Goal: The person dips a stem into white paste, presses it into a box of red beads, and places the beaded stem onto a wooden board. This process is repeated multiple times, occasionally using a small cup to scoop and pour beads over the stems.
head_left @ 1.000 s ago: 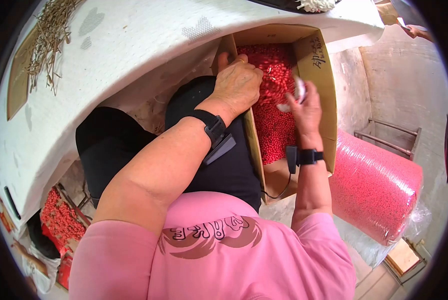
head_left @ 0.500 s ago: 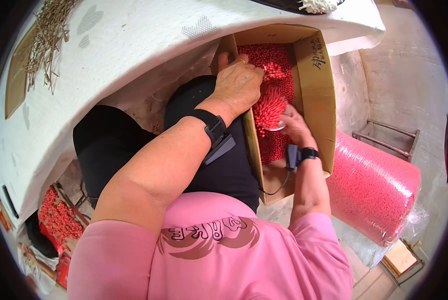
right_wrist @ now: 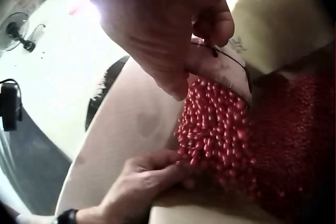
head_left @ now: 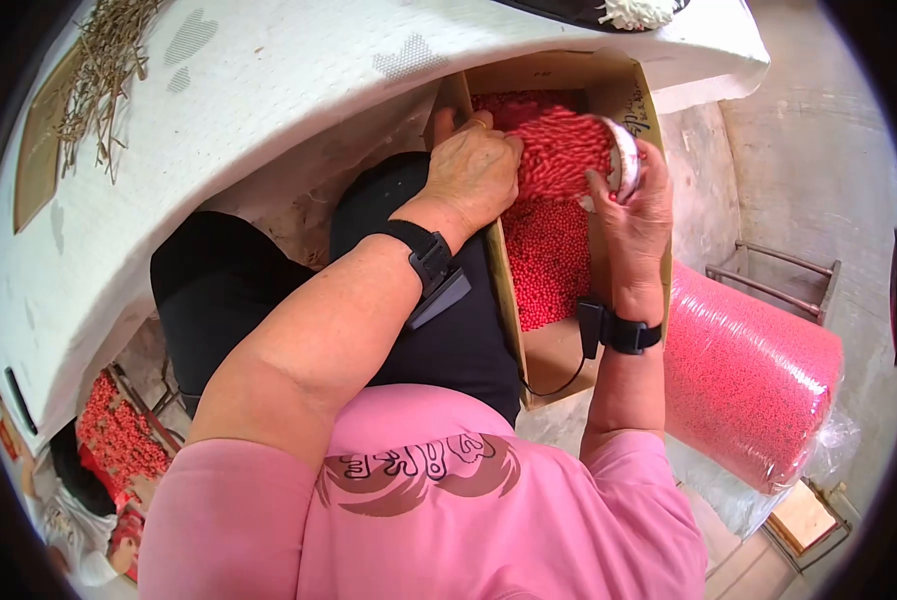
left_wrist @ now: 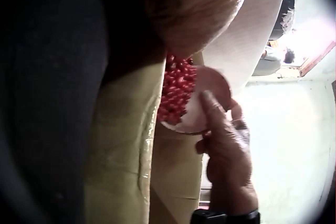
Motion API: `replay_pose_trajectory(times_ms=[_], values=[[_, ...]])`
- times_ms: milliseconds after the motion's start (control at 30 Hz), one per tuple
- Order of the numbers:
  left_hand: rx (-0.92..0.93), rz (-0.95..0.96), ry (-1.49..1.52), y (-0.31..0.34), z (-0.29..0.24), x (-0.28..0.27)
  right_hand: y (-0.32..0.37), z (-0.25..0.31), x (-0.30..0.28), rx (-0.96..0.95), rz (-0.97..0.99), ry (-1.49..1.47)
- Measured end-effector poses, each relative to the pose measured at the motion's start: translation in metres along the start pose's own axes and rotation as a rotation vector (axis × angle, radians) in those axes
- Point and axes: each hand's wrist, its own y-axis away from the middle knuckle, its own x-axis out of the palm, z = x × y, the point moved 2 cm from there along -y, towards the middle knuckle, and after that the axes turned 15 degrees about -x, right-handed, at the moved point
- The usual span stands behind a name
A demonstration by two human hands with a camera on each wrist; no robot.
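My right hand grips a white bowl, tipped on its side above a long cardboard box. Red beads spill from it towards my left hand, which lies over the box's left wall with bent fingers. Whatever those fingers hold is hidden. More red beads cover much of the box's bottom. In the right wrist view, the bowl hangs under my right hand, and beads fall beside my left hand's fingers. The left wrist view shows my right thumb against the bowl.
A white-covered table curves along the far side, with dry twigs at its left. Right of the box lies a large clear-wrapped roll of red beads, near a metal frame. More red pieces are at lower left.
My right hand dipped low into the box with the bowl, then rose up and away from me, and beads now stream out leftward. My left hand has stayed nearly still.
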Motion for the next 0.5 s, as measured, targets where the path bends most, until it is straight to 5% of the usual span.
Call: replay_pose_trajectory(times_ms=[67, 133, 267, 367, 500], values=[[0.011, -0.006, 0.021, 0.0, -0.001, 0.001, 0.026, -0.023, 0.022, 0.17, 0.056, 0.011], [0.0, 0.002, 0.023, -0.001, -0.002, 0.002, 0.059, -0.051, 0.052, 0.292, 0.263, 0.145], [0.0, -0.016, 0.043, -0.001, -0.001, 0.006, 0.16, -0.101, 0.136, 0.669, 0.685, -0.055], [0.004, -0.023, 0.054, -0.001, -0.001, 0.005, 0.245, -0.132, 0.192, 0.918, 0.785, -0.354], [0.002, -0.041, 0.062, -0.001, -0.001, 0.006, 0.185, -0.085, 0.136, 1.204, 0.64, -0.764]])
